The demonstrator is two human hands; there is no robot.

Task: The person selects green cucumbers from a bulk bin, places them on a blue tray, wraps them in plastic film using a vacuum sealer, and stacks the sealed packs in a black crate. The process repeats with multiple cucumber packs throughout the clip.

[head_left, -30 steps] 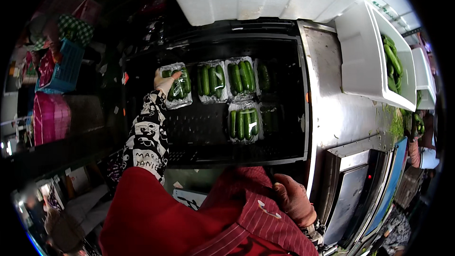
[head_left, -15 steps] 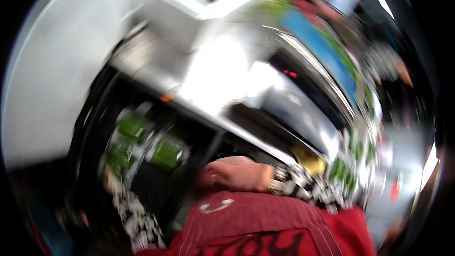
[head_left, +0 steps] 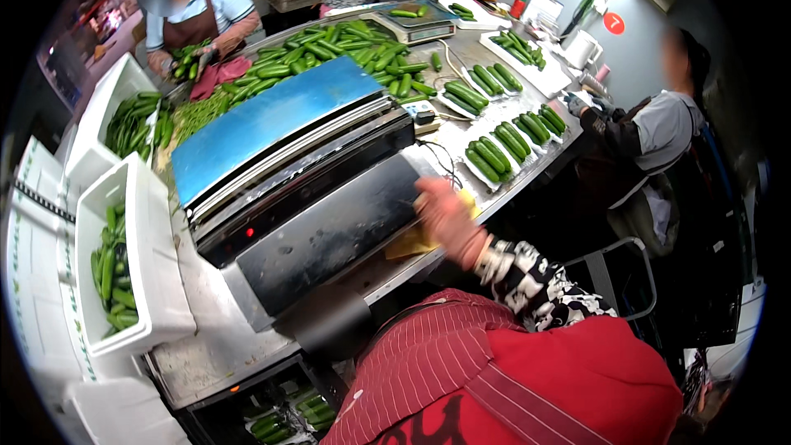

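Note:
My right hand point(head_left: 449, 218), blurred by motion, hovers with fingers stretched out over a yellow cloth point(head_left: 412, 243) at the front edge of a steel table point(head_left: 449, 136). It holds nothing. Its black-and-white patterned sleeve point(head_left: 535, 280) comes from the lower right above my red apron point(head_left: 527, 379). Just beyond the hand lie white trays of cucumbers point(head_left: 488, 158). To its left is the dark plate point(head_left: 329, 231) of a wrapping machine with a blue top point(head_left: 264, 119). My left hand is out of view.
White foam boxes of cucumbers point(head_left: 115, 259) stand at the left. Loose cucumbers point(head_left: 329, 53) and a scale point(head_left: 412, 23) fill the far table. One person point(head_left: 194, 8) works at the back left, another point(head_left: 651, 136) at the right. Packed trays point(head_left: 284, 422) sit low down.
The view swung up from a dark shelf of packed cucumber trays to the table top. My left hand, which was at those trays, left the view; my right hand now reaches forward.

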